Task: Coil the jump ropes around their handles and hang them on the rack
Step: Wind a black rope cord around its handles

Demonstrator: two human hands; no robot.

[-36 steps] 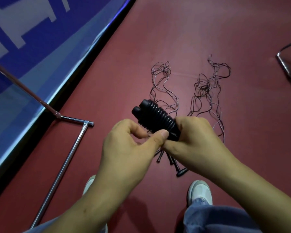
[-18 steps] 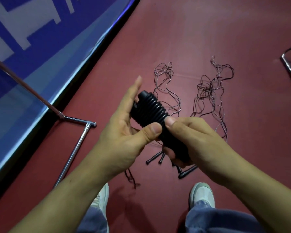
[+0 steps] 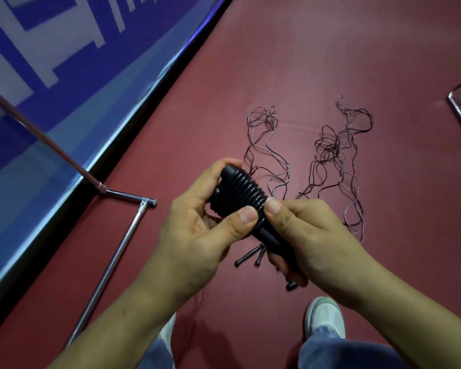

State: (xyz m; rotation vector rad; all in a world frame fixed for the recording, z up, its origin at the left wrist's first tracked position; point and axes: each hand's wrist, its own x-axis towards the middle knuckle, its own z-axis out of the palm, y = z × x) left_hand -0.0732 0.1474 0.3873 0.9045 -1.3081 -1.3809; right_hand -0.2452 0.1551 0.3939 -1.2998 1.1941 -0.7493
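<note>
Left hand (image 3: 197, 235) has closed: its fingers (image 3: 220, 169), straight earlier, now curl round the black rope-wound plastic handles (image 3: 240, 198), whose lower end the right hand (image 3: 312, 235) grips. Winding looks done; chrome tube rack (image 3: 115, 259) waits left of them.

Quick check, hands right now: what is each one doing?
Left hand: closed, gripping the upper end of the black jump rope handles.
Right hand: closed, gripping the lower end of the same handles.

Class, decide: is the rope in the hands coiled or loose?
Coiled: the rope wraps its handles in tight turns, held by the left hand and right hand.
</note>
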